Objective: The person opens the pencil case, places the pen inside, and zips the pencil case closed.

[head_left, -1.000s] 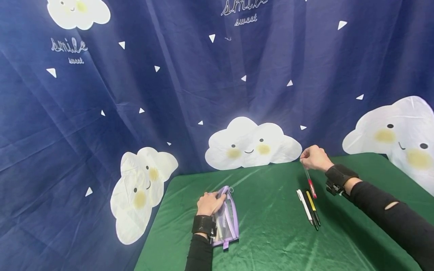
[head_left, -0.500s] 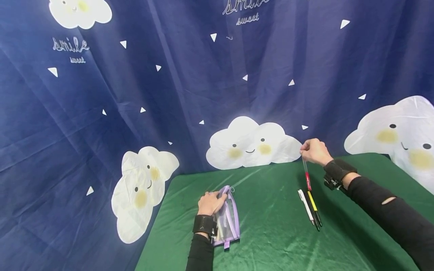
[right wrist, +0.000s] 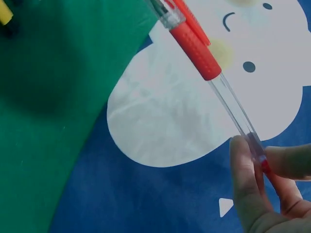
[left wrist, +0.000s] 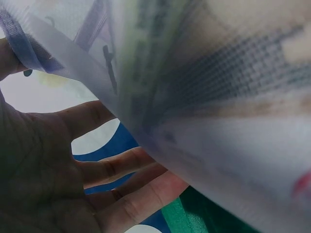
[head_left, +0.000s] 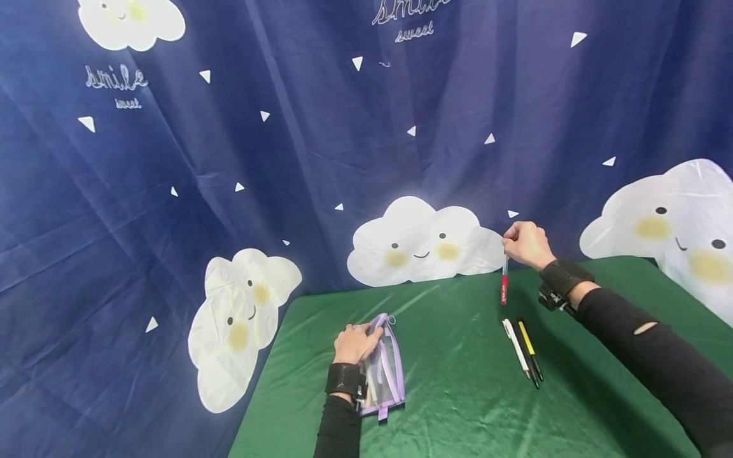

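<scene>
In the head view my right hand (head_left: pixel 528 245) pinches a clear red gel pen (head_left: pixel 504 289) by one end, so it hangs above the table's far part. The right wrist view shows thumb and fingers at the pen's clear end, with the red grip and clip (right wrist: pixel 194 51) away from them. My left hand (head_left: pixel 355 345) holds a see-through mesh pencil case (head_left: pixel 392 372) with purple trim at its upper part. Close up, the left fingers (left wrist: pixel 136 194) lie behind the case. Blurred, pale long things show inside it.
A white pen (head_left: pixel 515 346), a yellow-and-black pen (head_left: pixel 527 338) and a dark pen (head_left: pixel 535 375) lie side by side on the green table cover (head_left: pixel 452 381). Behind the table hangs a blue curtain (head_left: pixel 321 159) with printed clouds.
My right hand has lifted the red gel pen up and slightly left, away from the other pens. It hangs more nearly upright. The left hand and pencil case have stayed put.
</scene>
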`<state>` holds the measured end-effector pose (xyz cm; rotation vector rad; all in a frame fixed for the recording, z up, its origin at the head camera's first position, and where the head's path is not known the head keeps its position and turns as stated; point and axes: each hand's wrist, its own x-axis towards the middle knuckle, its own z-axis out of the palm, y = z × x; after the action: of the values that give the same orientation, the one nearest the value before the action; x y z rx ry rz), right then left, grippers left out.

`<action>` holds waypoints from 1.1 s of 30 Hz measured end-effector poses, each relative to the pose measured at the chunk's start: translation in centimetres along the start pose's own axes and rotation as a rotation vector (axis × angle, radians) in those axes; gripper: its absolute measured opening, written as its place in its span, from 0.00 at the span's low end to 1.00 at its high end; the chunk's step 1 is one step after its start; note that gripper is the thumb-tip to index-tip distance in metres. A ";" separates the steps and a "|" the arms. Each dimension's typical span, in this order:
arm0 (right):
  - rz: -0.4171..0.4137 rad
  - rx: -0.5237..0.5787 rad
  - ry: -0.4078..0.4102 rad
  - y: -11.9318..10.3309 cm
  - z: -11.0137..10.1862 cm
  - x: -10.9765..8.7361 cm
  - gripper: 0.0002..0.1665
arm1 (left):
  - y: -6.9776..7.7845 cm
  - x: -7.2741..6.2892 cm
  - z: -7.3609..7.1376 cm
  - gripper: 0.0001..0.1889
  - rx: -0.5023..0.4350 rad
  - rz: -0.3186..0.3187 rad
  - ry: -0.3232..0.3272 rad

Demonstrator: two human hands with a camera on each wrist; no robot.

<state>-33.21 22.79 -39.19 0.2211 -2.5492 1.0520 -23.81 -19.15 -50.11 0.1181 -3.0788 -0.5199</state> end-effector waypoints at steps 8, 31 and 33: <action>0.019 0.047 0.066 -0.7 0.2 0.4 0.11 | -0.1 0.1 0.3 0.35 0.001 0.006 0.004; 0.126 0.209 0.111 -3.9 4.6 2.0 0.10 | -0.1 -0.1 0.0 0.34 0.002 0.000 0.012; 0.150 0.214 0.099 -4.1 5.2 1.9 0.10 | -0.1 -0.1 0.0 0.34 0.002 0.001 0.012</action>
<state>-35.21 16.21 -39.11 0.0320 -2.3947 1.3593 -23.76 -19.24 -50.15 0.1190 -3.0676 -0.5140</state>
